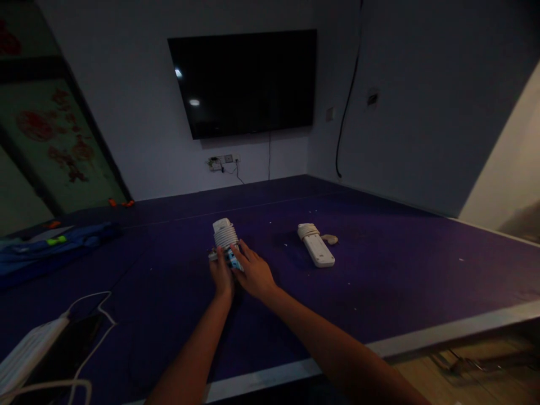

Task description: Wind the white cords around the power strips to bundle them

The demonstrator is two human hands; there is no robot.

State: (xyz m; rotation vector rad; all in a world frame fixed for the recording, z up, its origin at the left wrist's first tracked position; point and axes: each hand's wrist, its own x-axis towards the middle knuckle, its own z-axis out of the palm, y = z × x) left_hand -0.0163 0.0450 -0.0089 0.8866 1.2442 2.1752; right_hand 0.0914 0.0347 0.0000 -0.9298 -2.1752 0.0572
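Between my two hands is a white power strip (233, 257) with its pale cord (225, 235) wound in several turns around the far end. My left hand (221, 277) is closed along its left side, near what looks like the plug (213, 256). My right hand (256, 272) grips the right side, fingers over the blue-and-white socket face. Part of the strip is hidden under the fingers. To the right, apart from both hands, a second white power strip (319, 251) lies with cord wrapped around its far end and a plug (329, 239) beside it.
The purple tabletop (405, 270) has a pale front edge. At the left lie a white power strip or similar block (34, 349) beside a dark flat object, a loose white cable (103, 309) and blue cloth (63, 250). A television (253, 84) hangs on the wall.
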